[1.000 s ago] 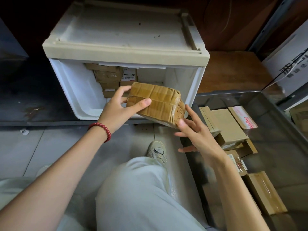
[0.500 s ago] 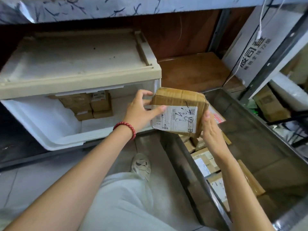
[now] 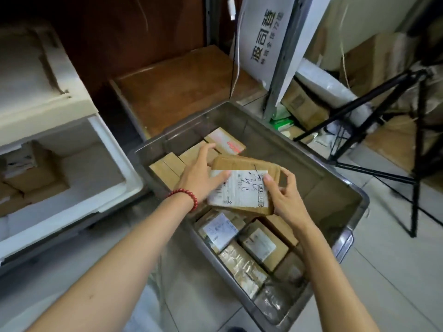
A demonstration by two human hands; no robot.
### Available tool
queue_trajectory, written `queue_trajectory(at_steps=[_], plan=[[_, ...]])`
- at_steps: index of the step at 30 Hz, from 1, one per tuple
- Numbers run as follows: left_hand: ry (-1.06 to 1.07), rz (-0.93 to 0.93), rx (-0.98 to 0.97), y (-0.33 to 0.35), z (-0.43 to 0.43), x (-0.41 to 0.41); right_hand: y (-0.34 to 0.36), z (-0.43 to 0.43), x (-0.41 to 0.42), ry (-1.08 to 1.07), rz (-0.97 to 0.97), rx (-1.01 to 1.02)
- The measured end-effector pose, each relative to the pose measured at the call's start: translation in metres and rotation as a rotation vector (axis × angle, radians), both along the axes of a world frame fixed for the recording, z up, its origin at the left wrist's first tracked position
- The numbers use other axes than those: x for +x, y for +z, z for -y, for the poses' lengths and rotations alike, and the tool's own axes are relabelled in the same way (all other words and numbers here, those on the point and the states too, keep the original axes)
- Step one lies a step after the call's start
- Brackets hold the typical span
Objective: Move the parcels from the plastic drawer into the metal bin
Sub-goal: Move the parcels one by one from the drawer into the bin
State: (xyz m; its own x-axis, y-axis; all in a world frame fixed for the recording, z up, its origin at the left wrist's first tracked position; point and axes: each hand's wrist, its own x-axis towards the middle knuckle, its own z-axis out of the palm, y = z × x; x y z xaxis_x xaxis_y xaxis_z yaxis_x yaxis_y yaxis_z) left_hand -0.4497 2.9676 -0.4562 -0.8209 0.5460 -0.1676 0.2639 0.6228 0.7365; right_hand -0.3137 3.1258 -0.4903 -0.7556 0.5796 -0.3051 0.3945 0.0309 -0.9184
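Note:
Both my hands hold a brown taped parcel (image 3: 242,188) with a white shipping label, label side up, over the middle of the metal bin (image 3: 335,178). My left hand (image 3: 200,172), with a red bead bracelet on the wrist, grips its left edge, thumb on the label. My right hand (image 3: 282,195) grips the right edge. Several parcels (image 3: 254,243) lie in the bin below. The white plastic drawer (image 3: 119,164) stands open at the left, with brown parcels (image 3: 31,173) still inside.
A black tripod (image 3: 417,140) stands right of the bin on the tiled floor. Behind the bin are a brown wooden board (image 3: 182,87), a white sign with printed characters (image 3: 266,37) and cardboard boxes (image 3: 304,104). My trouser leg shows at the bottom.
The parcel has travelled from in front of the drawer rightward to over the bin, and turned label side up. My view has swung right, and both hands now hold the parcel lower.

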Motion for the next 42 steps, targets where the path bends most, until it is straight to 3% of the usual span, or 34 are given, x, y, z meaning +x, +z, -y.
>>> queue_trajectory(at_steps=[3,7,11,15,19,23,27,33,38,42], plan=[[-0.131,-0.017,-0.129,-0.019,-0.015,0.004,-0.016,-0.010,0.003,-0.091,0.034,-0.039],[-0.176,0.000,-0.267,-0.037,-0.022,0.007,-0.023,-0.017,0.001,-0.028,0.136,-0.065],[-0.314,-0.223,-0.535,-0.038,-0.021,0.007,-0.046,-0.012,-0.010,0.107,0.250,0.066],[-0.304,-0.412,-0.525,-0.040,-0.018,0.006,-0.065,0.007,-0.020,0.108,0.299,0.067],[-0.261,-0.421,-0.547,-0.042,-0.008,0.000,-0.079,0.025,-0.021,0.151,0.259,0.082],[-0.199,-0.425,-0.525,-0.038,0.000,-0.003,-0.085,0.030,-0.019,0.267,0.337,0.083],[-0.146,-0.452,-0.523,-0.027,0.014,-0.002,-0.074,0.027,-0.023,0.433,0.476,0.453],[0.027,-0.448,-0.503,-0.012,0.067,-0.001,-0.031,0.052,-0.040,0.415,0.249,0.731],[0.169,-0.479,-0.532,-0.004,0.131,0.013,0.000,0.092,-0.054,0.515,0.101,0.789],[0.281,-0.371,-0.528,-0.003,0.191,0.018,0.015,0.136,-0.067,0.604,-0.007,0.822]])
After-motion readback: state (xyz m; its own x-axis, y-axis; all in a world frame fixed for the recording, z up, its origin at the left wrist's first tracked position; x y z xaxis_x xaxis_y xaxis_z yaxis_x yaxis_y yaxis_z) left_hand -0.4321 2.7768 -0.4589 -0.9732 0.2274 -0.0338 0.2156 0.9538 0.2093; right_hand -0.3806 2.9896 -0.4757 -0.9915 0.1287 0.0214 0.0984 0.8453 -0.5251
